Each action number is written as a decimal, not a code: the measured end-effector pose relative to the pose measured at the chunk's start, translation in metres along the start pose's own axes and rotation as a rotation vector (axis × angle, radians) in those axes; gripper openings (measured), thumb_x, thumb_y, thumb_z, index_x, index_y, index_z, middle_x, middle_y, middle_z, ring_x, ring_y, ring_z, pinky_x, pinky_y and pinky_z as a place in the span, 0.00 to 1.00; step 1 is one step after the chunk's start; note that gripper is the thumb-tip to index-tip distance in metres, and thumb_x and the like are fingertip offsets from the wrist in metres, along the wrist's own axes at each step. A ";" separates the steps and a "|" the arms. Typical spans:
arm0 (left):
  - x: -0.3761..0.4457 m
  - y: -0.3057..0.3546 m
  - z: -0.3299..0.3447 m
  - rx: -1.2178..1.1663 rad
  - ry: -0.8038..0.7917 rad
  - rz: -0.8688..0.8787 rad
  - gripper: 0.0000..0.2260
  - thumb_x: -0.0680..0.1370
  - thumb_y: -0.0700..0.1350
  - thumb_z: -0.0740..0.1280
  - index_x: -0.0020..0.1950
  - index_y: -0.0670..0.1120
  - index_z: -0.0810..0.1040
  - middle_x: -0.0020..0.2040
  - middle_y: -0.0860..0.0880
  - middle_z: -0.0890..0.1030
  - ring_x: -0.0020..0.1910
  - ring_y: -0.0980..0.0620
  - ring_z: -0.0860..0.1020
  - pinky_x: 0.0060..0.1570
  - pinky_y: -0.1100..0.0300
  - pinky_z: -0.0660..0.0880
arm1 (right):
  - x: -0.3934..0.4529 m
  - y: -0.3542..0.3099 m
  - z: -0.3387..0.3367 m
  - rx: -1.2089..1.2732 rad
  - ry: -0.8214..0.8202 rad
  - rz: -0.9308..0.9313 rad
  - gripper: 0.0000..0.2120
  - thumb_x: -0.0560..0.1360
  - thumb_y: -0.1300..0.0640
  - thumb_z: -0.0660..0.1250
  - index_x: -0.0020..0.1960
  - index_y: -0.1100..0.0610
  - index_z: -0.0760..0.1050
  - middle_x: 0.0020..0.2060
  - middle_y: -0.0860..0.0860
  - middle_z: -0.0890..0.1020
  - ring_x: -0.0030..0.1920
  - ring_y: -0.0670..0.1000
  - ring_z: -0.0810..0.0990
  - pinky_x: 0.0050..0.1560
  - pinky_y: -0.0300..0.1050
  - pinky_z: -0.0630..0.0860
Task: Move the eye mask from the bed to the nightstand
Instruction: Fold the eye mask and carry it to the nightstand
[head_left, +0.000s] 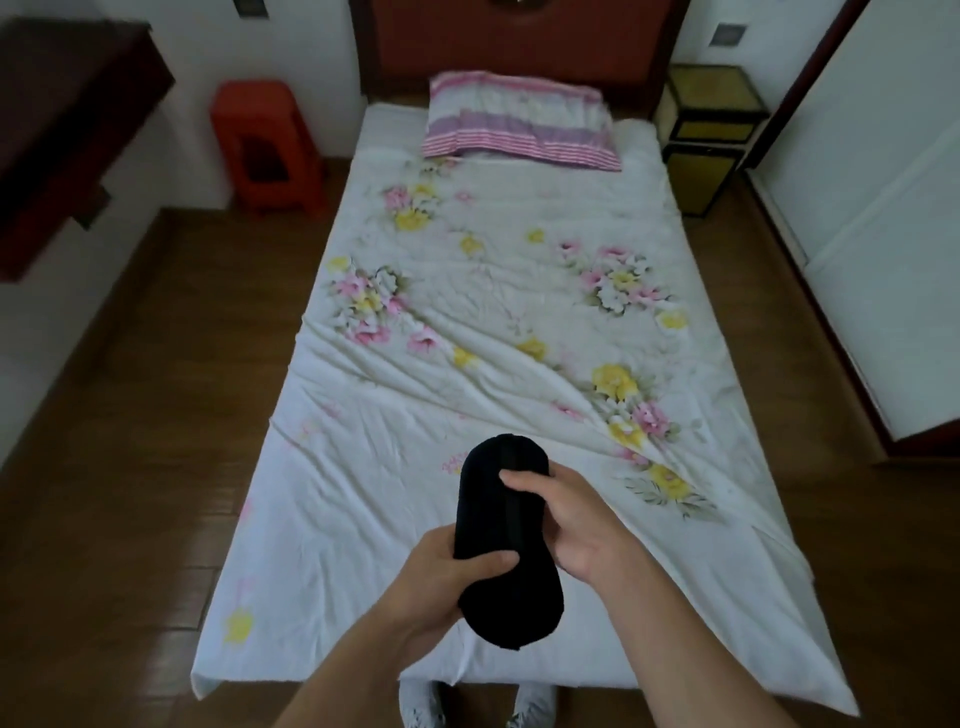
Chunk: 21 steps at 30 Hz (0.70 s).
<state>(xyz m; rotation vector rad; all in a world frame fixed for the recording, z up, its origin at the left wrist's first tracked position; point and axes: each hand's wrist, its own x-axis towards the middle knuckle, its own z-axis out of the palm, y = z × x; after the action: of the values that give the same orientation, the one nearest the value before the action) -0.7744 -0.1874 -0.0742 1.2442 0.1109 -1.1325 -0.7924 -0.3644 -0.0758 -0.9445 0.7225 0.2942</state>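
Observation:
A black eye mask (501, 525) is held up over the foot of the bed (483, 332), lengthwise away from me. My left hand (441, 582) grips its near end, thumb across the front. My right hand (566, 519) holds its right side, fingertips pressed on the upper part. The bed has a white sheet with pink and yellow flowers. A yellow and black nightstand (711, 130) stands at the bed's far right corner, beside the headboard.
A pink striped pillow (519, 122) lies at the head of the bed. A red plastic stool (265, 145) stands at the far left. A dark wooden shelf (57, 130) juts from the left wall. White wardrobe doors (883, 208) line the right side. Wooden floor surrounds the bed.

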 end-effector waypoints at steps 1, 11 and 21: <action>-0.009 0.001 0.003 -0.012 0.006 -0.005 0.17 0.73 0.38 0.75 0.61 0.38 0.81 0.57 0.39 0.85 0.58 0.41 0.83 0.52 0.54 0.82 | -0.009 0.002 0.004 -0.028 0.012 -0.002 0.14 0.71 0.63 0.77 0.56 0.60 0.84 0.52 0.61 0.88 0.53 0.60 0.87 0.48 0.54 0.85; -0.054 0.029 0.021 -0.011 0.124 -0.020 0.13 0.75 0.38 0.73 0.59 0.37 0.81 0.54 0.40 0.87 0.54 0.42 0.85 0.49 0.51 0.83 | -0.051 -0.021 0.031 -0.278 0.039 -0.509 0.13 0.70 0.67 0.77 0.46 0.49 0.87 0.45 0.51 0.89 0.50 0.54 0.87 0.49 0.49 0.83; -0.059 0.068 0.027 -0.033 0.092 0.150 0.10 0.79 0.34 0.65 0.57 0.38 0.83 0.53 0.38 0.86 0.53 0.41 0.85 0.47 0.54 0.83 | -0.092 -0.037 0.025 -1.063 -0.165 -1.137 0.27 0.64 0.80 0.66 0.53 0.57 0.87 0.55 0.50 0.87 0.66 0.48 0.78 0.67 0.40 0.74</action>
<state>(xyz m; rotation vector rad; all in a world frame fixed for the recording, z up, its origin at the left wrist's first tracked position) -0.7674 -0.1800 0.0190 1.2536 0.1028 -0.9409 -0.8296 -0.3582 0.0198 -2.1369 -0.2791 -0.3092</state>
